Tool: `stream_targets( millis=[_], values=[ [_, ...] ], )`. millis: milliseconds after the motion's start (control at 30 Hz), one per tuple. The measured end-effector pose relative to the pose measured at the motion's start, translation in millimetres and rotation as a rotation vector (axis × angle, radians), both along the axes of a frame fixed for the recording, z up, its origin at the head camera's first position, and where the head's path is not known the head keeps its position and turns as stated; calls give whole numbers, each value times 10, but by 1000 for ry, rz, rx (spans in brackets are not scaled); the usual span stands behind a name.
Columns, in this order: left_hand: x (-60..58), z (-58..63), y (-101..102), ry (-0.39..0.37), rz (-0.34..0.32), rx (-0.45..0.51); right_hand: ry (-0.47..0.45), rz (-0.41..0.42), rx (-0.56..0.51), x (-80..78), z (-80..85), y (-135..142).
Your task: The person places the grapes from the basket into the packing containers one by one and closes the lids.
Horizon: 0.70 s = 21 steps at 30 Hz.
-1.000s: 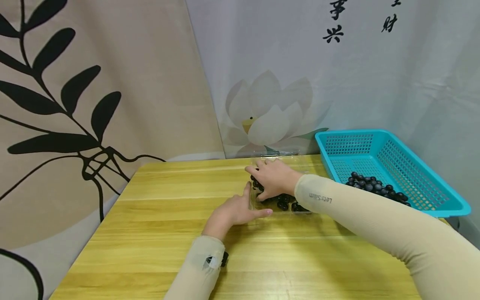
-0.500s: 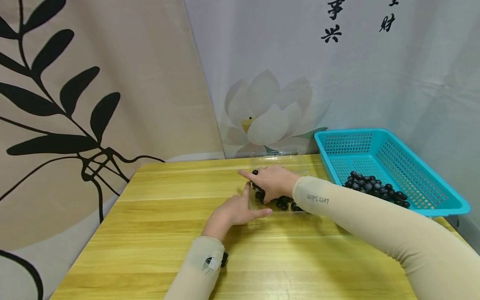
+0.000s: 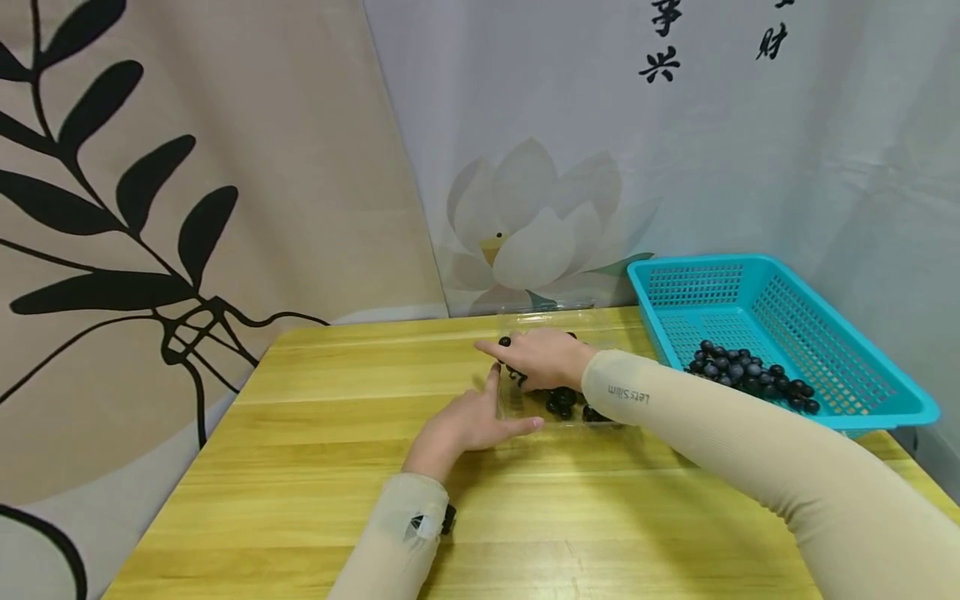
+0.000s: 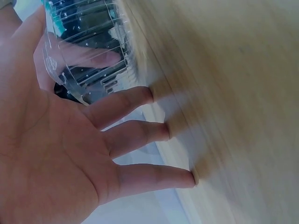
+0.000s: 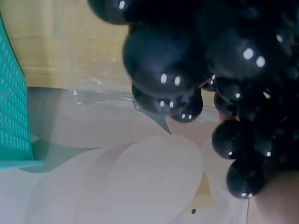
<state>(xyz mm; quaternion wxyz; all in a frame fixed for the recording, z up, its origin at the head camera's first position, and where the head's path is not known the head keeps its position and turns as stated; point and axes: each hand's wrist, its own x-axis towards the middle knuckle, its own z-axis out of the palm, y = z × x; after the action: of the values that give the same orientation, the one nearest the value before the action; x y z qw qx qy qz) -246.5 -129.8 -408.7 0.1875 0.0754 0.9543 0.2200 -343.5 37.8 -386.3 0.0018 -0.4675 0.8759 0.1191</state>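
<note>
A clear plastic box [image 3: 512, 408] with dark grapes [image 3: 559, 402] in it lies on the table. My left hand [image 3: 465, 425] lies at its near left side, index finger up along the wall and thumb out along the front. In the left wrist view, straight fingers [image 4: 128, 137] touch the tabletop beside the box. My right hand [image 3: 549, 358] is over the grapes inside the box, index finger stretched left past single grapes. Its other fingertips are hidden, so any grip is unclear. In the right wrist view grapes [image 5: 163, 60] fill the upper right, close to the hand.
A blue plastic basket [image 3: 847, 350] stands to the right, with more dark grapes [image 3: 750, 375] in it. The box's clear lid [image 3: 555, 317] stands open at the back. A printed curtain [image 3: 570, 100] hangs behind the wooden table [image 3: 300, 467].
My right hand has shifted slightly left, from spread fingers to a pointing index finger. Some grapes beneath it have moved. My left hand has stayed in place.
</note>
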Motion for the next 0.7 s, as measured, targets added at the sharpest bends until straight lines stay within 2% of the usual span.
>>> stream_targets(
  millis=[200,333,533,700],
  values=[
    [6,13,7,6,-7,21,-11,-38,-5,16,43,22],
    [11,17,12,-1,-6,13,-36,-66,0,48,137,51],
    [17,14,9,-24,10,1,-36,-87,50,90,437,75],
    [16,12,18,-22,21,-3,7,-119,127,79,728,144]
  ],
)
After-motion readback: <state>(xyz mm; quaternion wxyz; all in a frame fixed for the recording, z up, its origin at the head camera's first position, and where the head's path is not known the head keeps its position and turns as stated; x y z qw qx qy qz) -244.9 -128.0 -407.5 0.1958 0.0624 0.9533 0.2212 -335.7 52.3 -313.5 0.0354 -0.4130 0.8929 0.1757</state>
